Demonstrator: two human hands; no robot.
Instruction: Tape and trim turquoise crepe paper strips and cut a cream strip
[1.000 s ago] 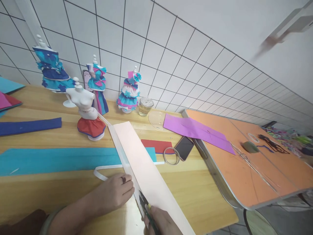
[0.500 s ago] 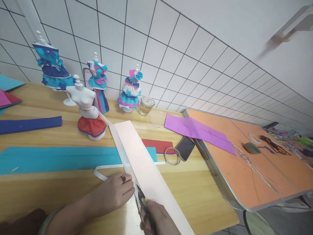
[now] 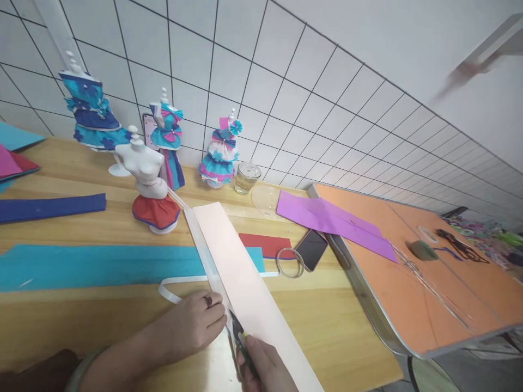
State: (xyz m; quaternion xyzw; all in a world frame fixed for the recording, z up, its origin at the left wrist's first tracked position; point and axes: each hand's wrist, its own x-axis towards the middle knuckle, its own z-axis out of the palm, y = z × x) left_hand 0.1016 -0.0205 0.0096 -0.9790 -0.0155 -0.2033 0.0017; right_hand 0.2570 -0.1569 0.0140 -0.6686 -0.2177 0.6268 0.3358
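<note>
A long pale pink strip [image 3: 249, 283] runs diagonally across the wooden table, with a narrow translucent white strip [image 3: 203, 247] along its left edge. My left hand [image 3: 200, 321] is closed, its fingertips pressed on the narrow strip. My right hand [image 3: 263, 365] grips small dark-bladed scissors [image 3: 238, 326], whose tips lie at the seam between the two strips, just right of my left fingers. A teal strip [image 3: 102, 264] passes beneath both. A white ribbon [image 3: 180, 280] curls beside my left hand. Behind stands a white mannequin [image 3: 141, 160] in a red skirt [image 3: 156, 211].
Three dressed mannequins, one in a blue dress [image 3: 90, 109], stand by the tiled wall near a glass [image 3: 247, 178]. A roll of tape [image 3: 290, 263], a phone [image 3: 311, 249] and a purple sheet [image 3: 327, 218] lie right. An orange folding table [image 3: 429, 294] adjoins the wooden one.
The view has shifted slightly, so the scene sits a little further right. Both hands keep nearly the same place on the strips, and the scissors remain in my right hand.
</note>
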